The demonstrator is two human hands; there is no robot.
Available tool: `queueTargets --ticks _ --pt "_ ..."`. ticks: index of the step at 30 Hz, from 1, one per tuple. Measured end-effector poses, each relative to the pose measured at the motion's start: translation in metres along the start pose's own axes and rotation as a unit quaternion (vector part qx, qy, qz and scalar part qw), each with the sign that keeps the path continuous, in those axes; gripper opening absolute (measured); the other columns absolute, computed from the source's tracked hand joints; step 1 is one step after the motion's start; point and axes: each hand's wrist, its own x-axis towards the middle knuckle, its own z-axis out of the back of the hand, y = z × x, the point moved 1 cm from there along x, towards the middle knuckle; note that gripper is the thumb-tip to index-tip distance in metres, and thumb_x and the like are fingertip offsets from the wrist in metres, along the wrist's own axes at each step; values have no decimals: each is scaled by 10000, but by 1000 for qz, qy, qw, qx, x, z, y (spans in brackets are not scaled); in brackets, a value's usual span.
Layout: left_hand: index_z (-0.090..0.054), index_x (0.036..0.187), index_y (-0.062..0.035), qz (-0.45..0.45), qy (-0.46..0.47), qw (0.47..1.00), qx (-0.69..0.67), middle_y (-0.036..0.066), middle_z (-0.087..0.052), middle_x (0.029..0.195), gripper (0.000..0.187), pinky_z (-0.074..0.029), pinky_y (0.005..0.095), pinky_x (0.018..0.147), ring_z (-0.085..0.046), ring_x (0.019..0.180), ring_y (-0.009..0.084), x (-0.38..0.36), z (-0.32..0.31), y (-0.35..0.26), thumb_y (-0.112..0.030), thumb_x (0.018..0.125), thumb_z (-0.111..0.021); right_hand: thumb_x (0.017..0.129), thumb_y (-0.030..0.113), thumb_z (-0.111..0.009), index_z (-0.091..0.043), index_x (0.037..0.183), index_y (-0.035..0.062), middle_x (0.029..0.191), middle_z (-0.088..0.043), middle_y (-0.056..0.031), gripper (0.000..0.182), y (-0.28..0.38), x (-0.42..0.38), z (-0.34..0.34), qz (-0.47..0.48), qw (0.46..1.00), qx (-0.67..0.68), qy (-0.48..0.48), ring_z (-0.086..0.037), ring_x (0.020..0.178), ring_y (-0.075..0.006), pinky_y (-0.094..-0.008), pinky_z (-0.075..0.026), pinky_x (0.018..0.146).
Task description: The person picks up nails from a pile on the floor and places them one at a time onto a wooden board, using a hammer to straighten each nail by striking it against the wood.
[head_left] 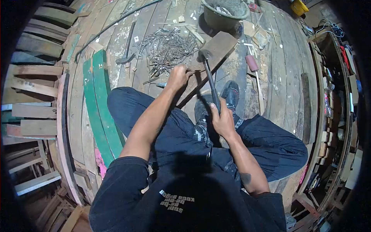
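Observation:
My right hand [224, 121] is wrapped round the black handle of a hammer [211, 79]. The hammer's head is over the thick wooden board [222, 44] that slants between my feet. My left hand [179, 77] is closed at the board's left edge, pinching a thin, dark nail [196, 71] that reaches over the wood. Beyond that hand spreads a heap of loose, rusty nails [170, 46]. Close to its near side lies a looped, scissor-like metal tool [154, 72].
A second hammer [126, 54] lies left of the heap. Green planks [97, 104] rest by my left knee. Behind the board stands a bucket [226, 17]. To the right is a pink cylinder-headed tool [252, 63]. Stacked wood [36, 75] lines the left side, shelving [328, 116] the right.

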Motion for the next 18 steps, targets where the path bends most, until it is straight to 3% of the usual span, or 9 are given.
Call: queueTargets --ticks 5,7,12,16,18 --pt "-761 963 -2 15 7 1000 24 273 -690 904 229 -537 477 797 -680 875 433 1 3 -3 -195 841 -770 1030 239 -520 -436 1356 10 963 -657 -366 408 -5 1 -5 19 999 -42 -18 -626 953 -559 -582 -490 791" --pt "-760 965 5 11 0 1000 9 278 -687 903 245 -534 479 794 -679 876 433 2 0 0 -205 839 -774 1036 255 -505 -437 1337 9 935 -651 -373 394 -9 4 -6 -119 982 -125 82 -623 947 -563 -596 -486 788" --pt "-735 882 29 18 -4 1000 20 285 -682 905 269 -531 485 796 -675 886 440 -4 -1 -1 -231 832 -784 1039 249 -510 -498 1265 -14 936 -657 -358 347 -2 5 0 -21 998 -53 -13 -625 926 -563 -578 -485 772" --pt "-737 893 22 12 -3 1000 20 279 -684 906 253 -531 488 796 -681 885 430 1 -6 7 -222 841 -774 1039 236 -511 -498 1265 -6 964 -661 -349 331 4 0 0 6 999 -28 -32 -626 937 -558 -572 -488 771" --pt "-753 911 -2 3 -8 1000 22 266 -688 886 184 -535 483 779 -686 869 415 3 -8 10 -167 831 -769 1033 236 -516 -470 1267 -26 870 -651 -362 354 0 0 -6 -3 996 -85 -7 -630 839 -564 -595 -490 709"
